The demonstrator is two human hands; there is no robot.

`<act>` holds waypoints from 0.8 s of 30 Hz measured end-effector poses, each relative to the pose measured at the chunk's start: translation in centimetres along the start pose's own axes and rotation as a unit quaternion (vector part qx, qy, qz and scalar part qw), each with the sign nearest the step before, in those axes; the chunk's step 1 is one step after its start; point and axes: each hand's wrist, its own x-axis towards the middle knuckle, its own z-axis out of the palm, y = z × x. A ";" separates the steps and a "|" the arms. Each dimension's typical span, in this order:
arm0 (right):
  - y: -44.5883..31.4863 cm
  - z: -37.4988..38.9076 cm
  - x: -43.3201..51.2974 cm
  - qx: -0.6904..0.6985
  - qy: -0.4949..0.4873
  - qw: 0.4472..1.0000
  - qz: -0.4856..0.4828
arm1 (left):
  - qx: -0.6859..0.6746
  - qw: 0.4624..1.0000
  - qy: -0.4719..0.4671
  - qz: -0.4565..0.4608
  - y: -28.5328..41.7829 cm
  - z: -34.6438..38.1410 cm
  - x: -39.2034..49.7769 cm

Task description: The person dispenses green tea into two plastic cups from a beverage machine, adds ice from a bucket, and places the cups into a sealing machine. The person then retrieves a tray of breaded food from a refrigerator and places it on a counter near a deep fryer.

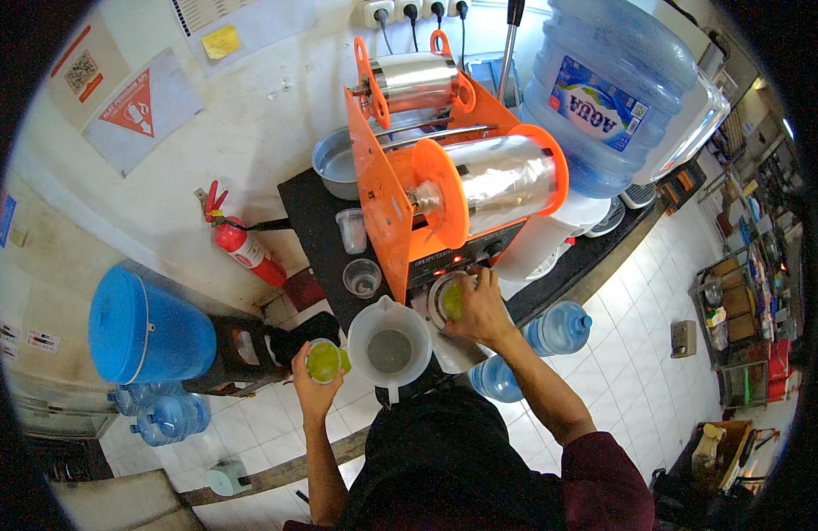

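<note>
My left hand (pixel 314 385) holds a clear plastic cup (pixel 325 362) with green contents, out beside the counter's front corner. At the front of the orange-framed film sealing machine (pixel 389 219), my right hand (pixel 482 308) grips a second cup with green contents (pixel 453 303). That cup sits at a round metal ring, and my fingers cover part of its rim. Between my hands stands a translucent plastic pitcher (pixel 390 348), its handle towards me; its inside looks grey. A clear empty-looking cup (pixel 362 278) and another clear cup or stack of cups (pixel 352 231) are left of the machine.
A metal pot (pixel 334 162) sits behind the machine's left side. To the right stands a water dispenser with a large bottle (pixel 608 99). A fire extinguisher (pixel 249 251) hangs left of the black counter (pixel 316 232). Water bottles (pixel 558 328) stand on the floor; a blue bucket (pixel 150 325) is at left.
</note>
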 end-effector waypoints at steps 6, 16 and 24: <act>-1.0 -4.5 -1.2 0.018 0.079 0.996 -0.042 | -0.001 1.000 0.002 0.017 0.6 -0.6 0.8; 4.8 -12.4 -4.1 0.032 0.083 0.996 0.013 | 0.003 0.999 0.029 0.043 3.4 -3.1 2.3; 14.7 -4.5 -4.2 -0.023 0.080 0.992 0.096 | -0.018 0.998 0.057 0.033 10.1 -5.7 2.8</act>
